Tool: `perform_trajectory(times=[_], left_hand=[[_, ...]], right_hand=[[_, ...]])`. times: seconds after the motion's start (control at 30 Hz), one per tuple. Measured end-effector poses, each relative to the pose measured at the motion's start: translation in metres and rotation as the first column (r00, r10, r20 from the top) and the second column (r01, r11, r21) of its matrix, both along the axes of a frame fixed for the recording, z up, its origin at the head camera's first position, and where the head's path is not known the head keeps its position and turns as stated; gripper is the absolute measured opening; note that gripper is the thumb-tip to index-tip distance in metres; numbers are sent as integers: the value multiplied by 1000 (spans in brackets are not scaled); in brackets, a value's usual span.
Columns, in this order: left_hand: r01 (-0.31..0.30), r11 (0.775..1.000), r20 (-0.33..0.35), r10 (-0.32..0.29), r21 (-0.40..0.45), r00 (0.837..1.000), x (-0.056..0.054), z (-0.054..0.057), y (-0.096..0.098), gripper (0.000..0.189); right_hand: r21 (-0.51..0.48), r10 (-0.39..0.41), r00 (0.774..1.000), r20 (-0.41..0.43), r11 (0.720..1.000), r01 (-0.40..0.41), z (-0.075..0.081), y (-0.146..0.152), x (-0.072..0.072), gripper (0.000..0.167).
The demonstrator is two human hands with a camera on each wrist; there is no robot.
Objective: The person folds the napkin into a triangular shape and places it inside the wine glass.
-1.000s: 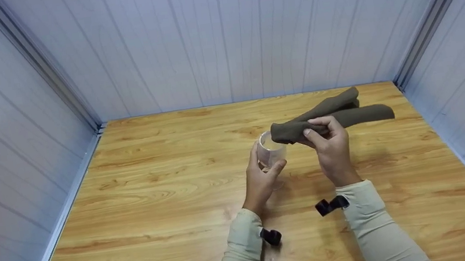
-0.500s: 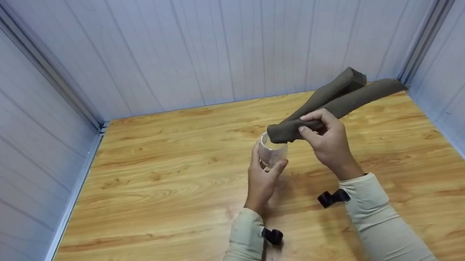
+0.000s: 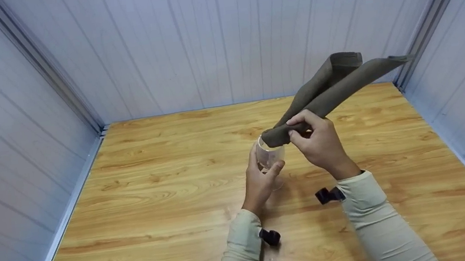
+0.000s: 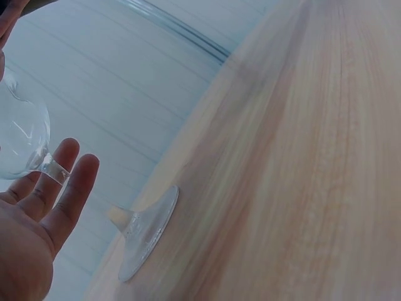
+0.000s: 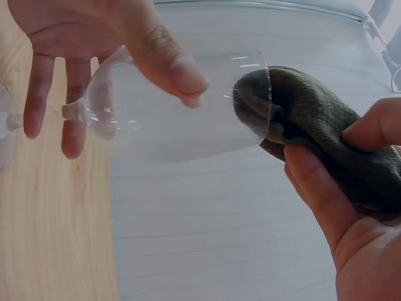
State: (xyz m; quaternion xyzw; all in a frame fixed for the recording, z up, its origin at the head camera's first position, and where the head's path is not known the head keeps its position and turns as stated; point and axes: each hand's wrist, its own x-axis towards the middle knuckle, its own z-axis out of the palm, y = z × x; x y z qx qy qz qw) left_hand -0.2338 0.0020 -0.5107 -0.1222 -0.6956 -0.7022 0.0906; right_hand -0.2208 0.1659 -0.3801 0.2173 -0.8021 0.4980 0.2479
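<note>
A clear stemmed wine glass (image 3: 270,158) is in my left hand (image 3: 260,184), thumb on one side of the bowl and fingers round the other. In the left wrist view its foot (image 4: 150,235) shows low against the wooden tabletop. My right hand (image 3: 320,144) pinches a dark olive cloth (image 3: 334,95), bunched into a narrow roll, between thumb and fingers. Two loose folds of the cloth stick up and away to the right. The right wrist view shows the rolled tip of the cloth (image 5: 254,103) just inside the rim of the glass bowl (image 5: 175,125).
Under both hands lies a wood-grain table (image 3: 156,193). Pale panelled walls (image 3: 203,41) stand behind it and at both sides. A small black device (image 3: 270,236) is strapped at each wrist, beside the beige sleeves (image 3: 244,244).
My right hand has moved left and slightly up, bringing the cloth's tip into the mouth of the glass. The loose folds have swung upward. My left hand has hardly moved.
</note>
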Motion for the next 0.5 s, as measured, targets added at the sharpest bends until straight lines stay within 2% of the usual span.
perform_trajectory(times=[0.3, 0.5], left_hand=[[3, 1000, -5, -3, -10, 1000, 2, -3, 0, 89], [19, 1000, -17, -19, -8, 1000, -1, -1, -1, 88]], right_hand=[[60, 24, 1000, -5, 998, -24, 1, -1, -1, 11], [77, 16, 1000, -5, 997, -15, 5, -5, -2, 12]])
